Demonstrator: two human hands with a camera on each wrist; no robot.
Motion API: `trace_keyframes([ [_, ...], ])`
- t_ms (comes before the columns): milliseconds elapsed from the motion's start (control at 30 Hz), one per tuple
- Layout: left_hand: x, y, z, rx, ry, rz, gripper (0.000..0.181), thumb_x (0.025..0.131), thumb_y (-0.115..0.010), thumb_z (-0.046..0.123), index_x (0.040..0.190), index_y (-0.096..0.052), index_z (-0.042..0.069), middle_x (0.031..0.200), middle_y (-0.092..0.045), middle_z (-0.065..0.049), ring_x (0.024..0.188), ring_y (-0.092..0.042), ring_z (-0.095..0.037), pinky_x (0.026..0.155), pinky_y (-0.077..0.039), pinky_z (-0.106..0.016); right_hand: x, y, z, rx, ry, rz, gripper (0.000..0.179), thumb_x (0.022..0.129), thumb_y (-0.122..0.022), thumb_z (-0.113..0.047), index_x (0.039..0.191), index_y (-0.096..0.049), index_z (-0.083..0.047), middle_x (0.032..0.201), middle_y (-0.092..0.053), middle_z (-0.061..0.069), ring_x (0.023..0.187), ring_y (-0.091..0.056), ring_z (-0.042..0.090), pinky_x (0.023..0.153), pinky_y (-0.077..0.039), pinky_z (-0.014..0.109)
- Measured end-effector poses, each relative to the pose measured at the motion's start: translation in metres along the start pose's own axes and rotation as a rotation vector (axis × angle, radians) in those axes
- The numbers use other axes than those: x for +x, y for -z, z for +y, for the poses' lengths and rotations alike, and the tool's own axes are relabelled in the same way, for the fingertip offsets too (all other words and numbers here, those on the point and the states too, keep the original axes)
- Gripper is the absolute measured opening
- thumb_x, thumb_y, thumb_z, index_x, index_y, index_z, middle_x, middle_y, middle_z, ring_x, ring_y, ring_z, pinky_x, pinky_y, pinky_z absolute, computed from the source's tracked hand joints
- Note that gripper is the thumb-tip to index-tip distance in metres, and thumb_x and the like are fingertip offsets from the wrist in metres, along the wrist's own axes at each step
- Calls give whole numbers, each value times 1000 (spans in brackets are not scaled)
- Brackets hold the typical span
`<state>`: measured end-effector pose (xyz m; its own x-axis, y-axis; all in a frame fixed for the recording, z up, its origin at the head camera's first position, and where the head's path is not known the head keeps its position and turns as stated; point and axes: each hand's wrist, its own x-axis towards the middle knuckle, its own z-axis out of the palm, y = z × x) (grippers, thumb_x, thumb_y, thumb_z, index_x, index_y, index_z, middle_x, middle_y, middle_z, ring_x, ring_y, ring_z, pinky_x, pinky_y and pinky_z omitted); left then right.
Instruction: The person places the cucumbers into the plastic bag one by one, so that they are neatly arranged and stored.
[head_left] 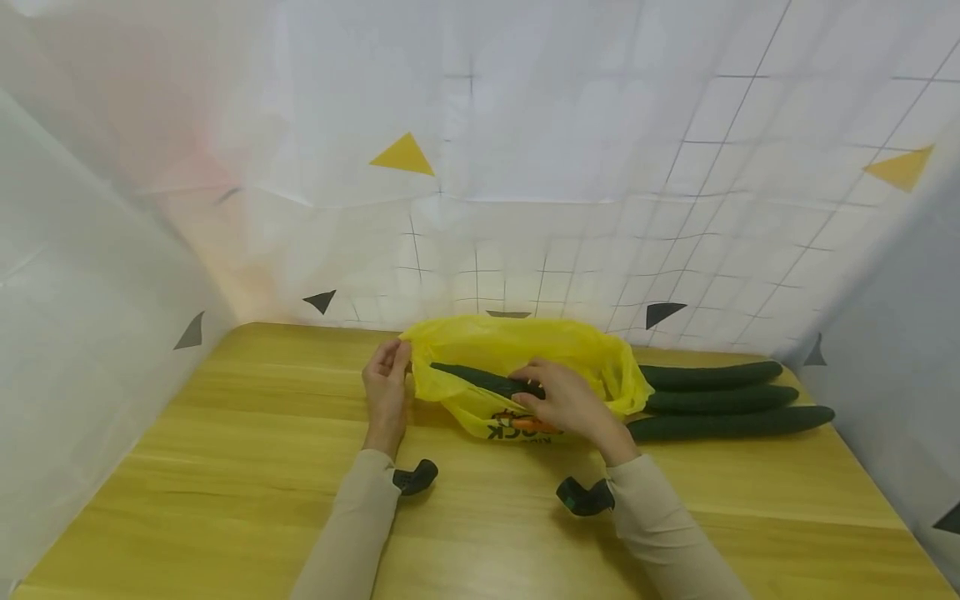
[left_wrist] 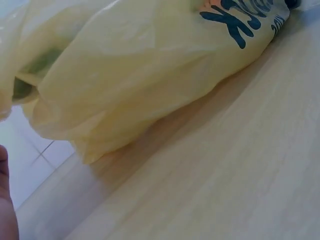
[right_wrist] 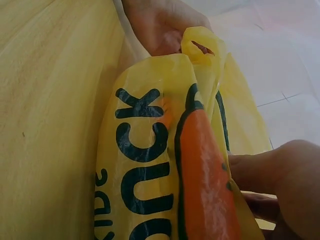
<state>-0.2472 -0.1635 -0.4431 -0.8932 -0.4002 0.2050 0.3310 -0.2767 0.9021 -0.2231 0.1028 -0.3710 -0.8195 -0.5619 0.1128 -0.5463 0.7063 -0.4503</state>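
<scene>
A yellow plastic bag with dark lettering and an orange print lies on its side on the table, its mouth spread wide. My left hand pinches the bag's left end at a handle loop; the right wrist view shows that loop beside the fingers. In the bag's opening lies a dark green cucumber, its narrow end pointing left. My right hand reaches over the bag's front edge and grips the cucumber between thumb and fingers. The bag's front wall hides the cucumber in the right wrist view.
Three more cucumbers lie side by side to the right, their left ends behind or against the bag. The wooden table meets a white sheeted wall at the back. Black wrist devices stick out near both sleeves.
</scene>
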Motion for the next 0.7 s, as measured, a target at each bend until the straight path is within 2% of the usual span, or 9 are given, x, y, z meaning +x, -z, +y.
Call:
trace_keyframes([
  [167, -1, 0, 1, -24, 13, 7, 38, 85, -69, 35, 105, -63, 3, 86, -63, 5, 79, -55, -7, 73, -48, -17, 0, -1, -1, -23, -5, -29, 34, 91, -63, -26, 122, -62, -12, 118, -63, 7, 104, -61, 26, 89, -50, 44],
  [300, -1, 0, 2, -67, 23, 39, 31, 86, -68, 32, 103, -63, 6, 90, -64, 5, 81, -55, -6, 75, -48, -15, -1, -1, 0, -31, 5, -43, 33, 92, -63, -24, 121, -63, -11, 120, -63, 9, 106, -61, 27, 90, -49, 45],
  [467, -1, 0, 2, -100, 30, 78, 24, 88, -67, 28, 101, -63, 8, 92, -66, 6, 86, -58, -6, 80, -49, -16, 0, -1, 2, -26, 41, -63, 31, 92, -63, -22, 120, -64, -10, 115, -64, 8, 98, -62, 24, 83, -51, 40],
  [533, 0, 0, 2, -91, 38, 73, 26, 88, -67, 28, 102, -63, 7, 92, -65, 5, 87, -58, -7, 81, -49, -17, 0, -1, 2, -24, 53, -69, 30, 92, -63, -22, 119, -64, -10, 112, -64, 7, 93, -62, 20, 78, -51, 36],
  [700, 0, -1, 2, 34, 50, 35, 33, 87, -68, 31, 107, -65, 6, 96, -64, 4, 91, -57, -9, 83, -48, -17, 1, -5, 3, -16, 76, -78, 31, 92, -62, -24, 119, -64, -10, 111, -65, 5, 90, -62, 17, 75, -51, 31],
])
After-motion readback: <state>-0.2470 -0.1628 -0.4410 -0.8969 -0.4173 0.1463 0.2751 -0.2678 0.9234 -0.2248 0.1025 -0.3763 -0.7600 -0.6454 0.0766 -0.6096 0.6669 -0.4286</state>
